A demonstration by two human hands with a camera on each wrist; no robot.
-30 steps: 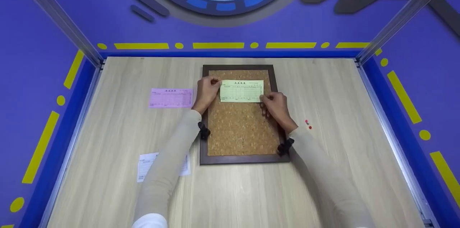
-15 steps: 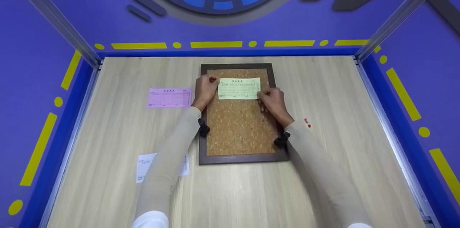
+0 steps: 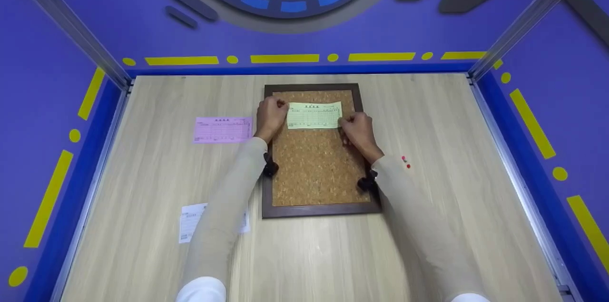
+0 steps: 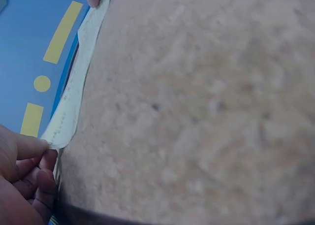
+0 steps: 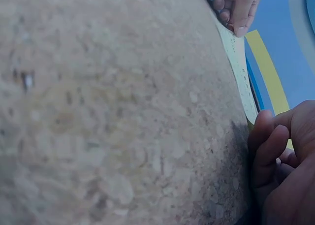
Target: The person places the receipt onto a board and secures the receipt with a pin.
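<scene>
A pale green printed form (image 3: pixel 314 115) lies over the upper part of a cork board (image 3: pixel 321 169) with a dark brown frame. My left hand (image 3: pixel 272 115) pinches the form at its left edge near the upper corner. On the other side, my right hand (image 3: pixel 359 133) pinches the right edge, toward the lower corner. The left wrist view shows thumb and fingers on the end of the green form (image 4: pixel 74 92), which looks slightly wavy. In the right wrist view, the fingers (image 5: pixel 268 141) cover the form's near corner, close above the cork.
Left of the board lies a pink form (image 3: pixel 222 130). A white form (image 3: pixel 190 221) is partly hidden under the left forearm. A few small red-headed pins (image 3: pixel 408 166) lie on the wooden table (image 3: pixel 456 188) to the right. Blue panels (image 3: pixel 304 45) surround the table.
Both hands have shifted slightly up the board, the right a little more, with the green form held between them. The whole view has drifted slightly. The pink form and pins stay put.
</scene>
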